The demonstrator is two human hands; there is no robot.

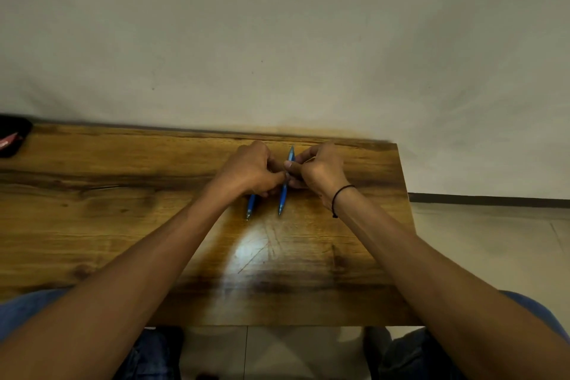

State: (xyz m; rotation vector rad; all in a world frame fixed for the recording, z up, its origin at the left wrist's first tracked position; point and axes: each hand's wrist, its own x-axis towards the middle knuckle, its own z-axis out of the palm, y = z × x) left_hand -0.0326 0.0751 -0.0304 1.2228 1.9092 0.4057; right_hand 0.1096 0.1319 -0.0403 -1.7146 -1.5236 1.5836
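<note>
The slim blue plastic pen (282, 199) lies pointing away from the person on the brown wooden desk (123, 210), between the hands; left hand (249, 168) and right hand (320, 170) both pinch its middle

dim, warm light | glare patch on table (246, 251) | wide-angle bowing at edges | slightly soft focus

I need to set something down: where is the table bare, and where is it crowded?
Bare: the table stretch left of the left forearm, nearer than the black pouch; the near-centre patch between the forearms. Crowded: far centre, where left hand and right hand hold the right pen, left pen beside.
</note>
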